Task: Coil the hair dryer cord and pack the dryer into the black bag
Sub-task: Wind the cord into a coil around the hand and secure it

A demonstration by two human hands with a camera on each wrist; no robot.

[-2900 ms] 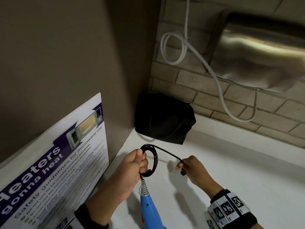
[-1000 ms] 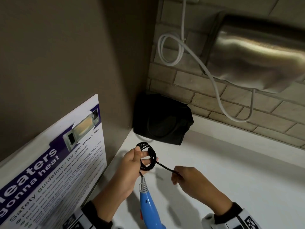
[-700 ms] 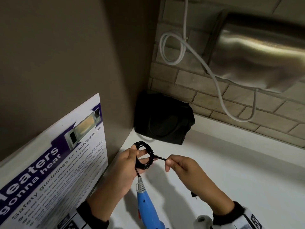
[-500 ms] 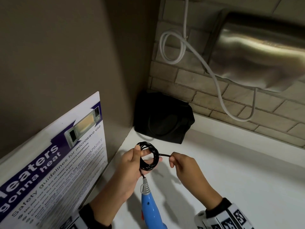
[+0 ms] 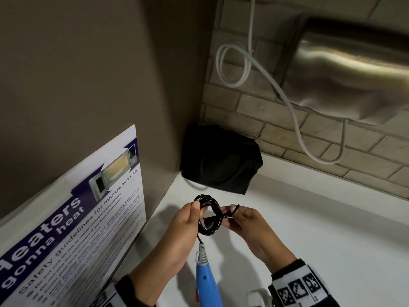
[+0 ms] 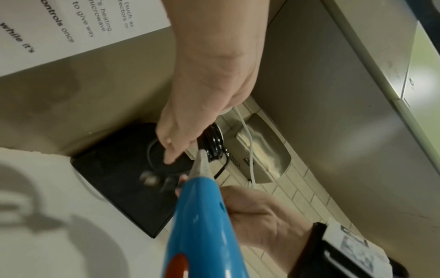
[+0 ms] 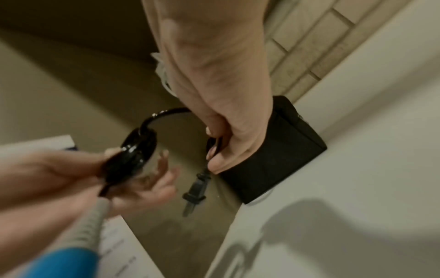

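My left hand (image 5: 195, 212) grips a small coil of black cord (image 5: 209, 227) between thumb and fingers, above the white counter. From the coil the blue hair dryer (image 5: 207, 280) hangs down by its grey strain relief. Just right of the coil, my right hand (image 5: 234, 214) pinches the last short stretch of cord. In the right wrist view the plug (image 7: 195, 190) dangles below my right hand's fingers (image 7: 214, 150). The black bag (image 5: 219, 160) stands in the corner behind my hands; I cannot tell whether it is open.
A microwave safety poster (image 5: 77, 218) leans on the brown wall at left. A white cable (image 5: 287, 100) loops down the brick wall to a steel appliance (image 5: 354, 74) at the upper right. The white counter (image 5: 321, 229) stretches away to the right.
My right hand has come in from the right to the coil, so the straight stretch of cord between the hands is gone. The coil in my left hand has gained loops.
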